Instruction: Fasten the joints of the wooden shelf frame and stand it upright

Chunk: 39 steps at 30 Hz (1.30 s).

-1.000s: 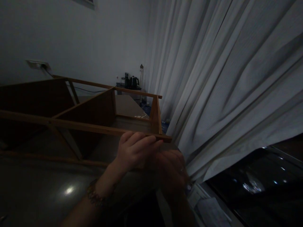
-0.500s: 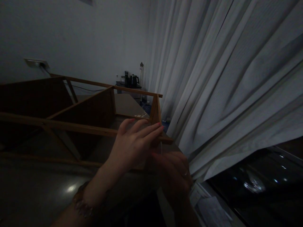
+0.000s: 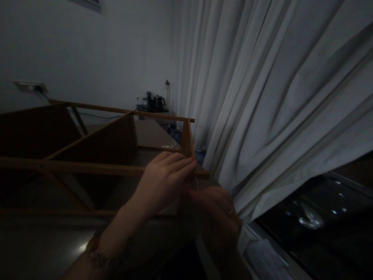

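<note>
A wooden shelf frame [image 3: 99,167] lies on its side across a table, with dark boards between its rails. My left hand [image 3: 166,175] is over the near upper rail, close to the frame's right corner, its fingers bent round the wood and their tips by the end post. Just below and to the right, my right hand [image 3: 218,212] is closed, with thumb and fingers together. A thin pale strip [image 3: 197,183] stands up by its fingertips; whatever else it holds is hidden in the dark.
Long white curtains [image 3: 247,97] hang on the right, beside a dark window [image 3: 326,221]. Papers [image 3: 268,256] lie at lower right. A black kettle [image 3: 159,102] stands on a small cabinet at the back. A wall socket [image 3: 30,86] with a plugged cord is at left.
The view has shifted slightly to the right. My left fingers have drawn closer together and bent more over the rail. My right hand stays below the corner, and the pale strip looks more bent.
</note>
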Tool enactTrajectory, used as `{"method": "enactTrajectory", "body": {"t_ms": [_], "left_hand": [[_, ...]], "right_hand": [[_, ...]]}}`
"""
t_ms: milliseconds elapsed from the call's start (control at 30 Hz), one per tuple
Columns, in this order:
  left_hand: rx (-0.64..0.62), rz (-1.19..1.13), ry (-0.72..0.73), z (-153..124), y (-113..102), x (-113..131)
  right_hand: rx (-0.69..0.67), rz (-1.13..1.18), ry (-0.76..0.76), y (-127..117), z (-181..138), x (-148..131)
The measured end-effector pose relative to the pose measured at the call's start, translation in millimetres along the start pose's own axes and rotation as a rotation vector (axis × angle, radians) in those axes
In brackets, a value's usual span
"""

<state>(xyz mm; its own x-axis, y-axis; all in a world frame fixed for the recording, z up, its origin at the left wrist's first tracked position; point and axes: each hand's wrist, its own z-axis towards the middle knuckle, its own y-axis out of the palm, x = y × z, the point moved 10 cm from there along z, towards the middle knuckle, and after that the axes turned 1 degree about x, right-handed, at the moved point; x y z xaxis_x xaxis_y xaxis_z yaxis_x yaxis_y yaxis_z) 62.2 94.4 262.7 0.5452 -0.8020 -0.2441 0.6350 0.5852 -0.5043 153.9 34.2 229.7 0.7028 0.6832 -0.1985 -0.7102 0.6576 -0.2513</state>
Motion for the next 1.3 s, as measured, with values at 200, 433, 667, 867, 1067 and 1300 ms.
{"method": "enactTrajectory", "body": {"t_ms": [200, 433, 667, 867, 1067, 1300], "left_hand": [[0.018, -0.05, -0.03, -5, 3, -2], [0.03, -0.059, -0.023, -4, 5, -1], [0.053, -0.034, -0.023, -3, -1, 1], [0.045, -0.055, -0.036, -5, 3, -1], [0.039, -0.05, -0.039, -5, 5, -2], [0.048, -0.052, -0.037, -7, 4, -3]], "right_hand": [[-0.044, 0.087, 0.061, 3, 0, 5], [-0.319, 0.47, 0.418, 25, -1, 41], [-0.504, 0.517, 0.378, 28, 16, 39], [-0.478, 0.439, 0.236, 19, 30, 31], [-0.301, 0.22, -0.006, 2, 27, 14], [-0.258, 0.062, -0.139, 7, 16, 0]]}}
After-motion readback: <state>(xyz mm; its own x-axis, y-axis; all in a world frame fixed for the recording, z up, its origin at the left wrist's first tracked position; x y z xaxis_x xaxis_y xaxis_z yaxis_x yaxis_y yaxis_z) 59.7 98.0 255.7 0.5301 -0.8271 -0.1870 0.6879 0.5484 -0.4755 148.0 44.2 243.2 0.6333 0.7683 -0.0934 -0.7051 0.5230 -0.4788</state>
